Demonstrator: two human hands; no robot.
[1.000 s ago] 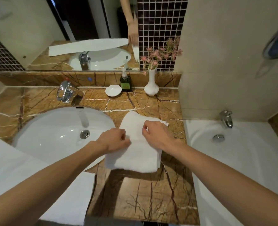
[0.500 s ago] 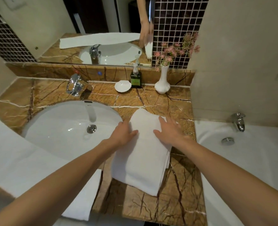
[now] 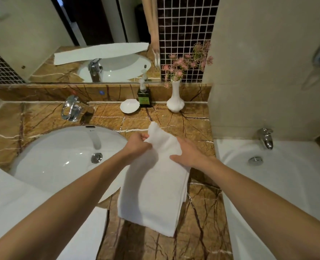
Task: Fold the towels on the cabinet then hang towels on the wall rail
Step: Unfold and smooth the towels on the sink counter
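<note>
**Towel held at its far end on the marble counter**

Head view: A folded white towel [image 3: 151, 188] is seen lying lengthwise on the brown marble counter [image 3: 198, 231], between the white basin [image 3: 61, 156] on the left and the bathtub [image 3: 287, 184] on the right. Its near end is laid flat on the counter, while its far end is raised off the stone. That raised far end is gripped by the left hand [image 3: 136, 147], whose fingers are curled and pinched on the cloth's left edge. The right hand [image 3: 187, 152] is laid on the towel's right side, with the fingers held straight and close together and the thumb spread out towards the left. A second white towel [image 3: 14, 203] is spread at the near left, partly over the basin's rim. Along the far edge of the counter a chrome tap [image 3: 72, 109], a white soap dish [image 3: 130, 106], a green pump bottle [image 3: 144, 98] and a white vase [image 3: 175, 100] of pink flowers are lined up below the mirror [image 3: 80, 34]. A chrome spout [image 3: 266, 137] is fixed at the far end of the bathtub.
</note>
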